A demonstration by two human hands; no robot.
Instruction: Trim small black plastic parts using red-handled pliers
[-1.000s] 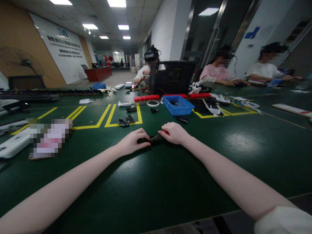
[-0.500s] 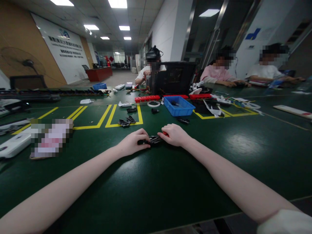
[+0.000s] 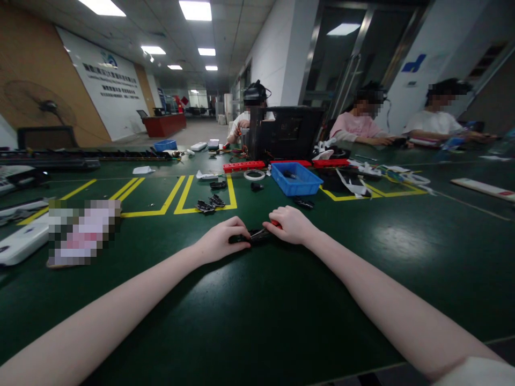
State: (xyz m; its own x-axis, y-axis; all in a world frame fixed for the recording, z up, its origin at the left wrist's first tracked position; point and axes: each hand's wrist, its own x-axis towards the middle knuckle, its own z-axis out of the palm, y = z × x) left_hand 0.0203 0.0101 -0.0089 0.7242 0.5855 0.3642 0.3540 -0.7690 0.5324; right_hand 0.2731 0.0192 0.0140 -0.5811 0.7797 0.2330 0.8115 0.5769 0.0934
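We have a small black part [image 3: 262,238] between our two hands, low over the green table [image 3: 281,311]. It is in the grip of our left hand [image 3: 221,241], with one end tucked in between the thumb and the fingers. The other end points at our right hand [image 3: 293,224] and comes close to it. We cannot tell if the part rests on the table or is held just above it.

Our left hand is curled in a narrow pinch on the black part, thumb on the near side and fingers on the far side. Our right hand is curled too, and it holds a tool [image 3: 276,223] with a red handle. The thin, shiny metal end of the tool points left, to the black part. We cannot tell if its tip goes into the part or just lies on it.

The black part is longer than it is wide, and it lies sideways in front of us. Its little bits are too dark and tiny for us to make out.

Past our hands we see a blue bin [image 3: 298,188] with dark things in it, and a black piece [image 3: 304,203] just in front of it. More black bits [image 3: 207,206] lie inside the yellow tape [image 3: 233,199]
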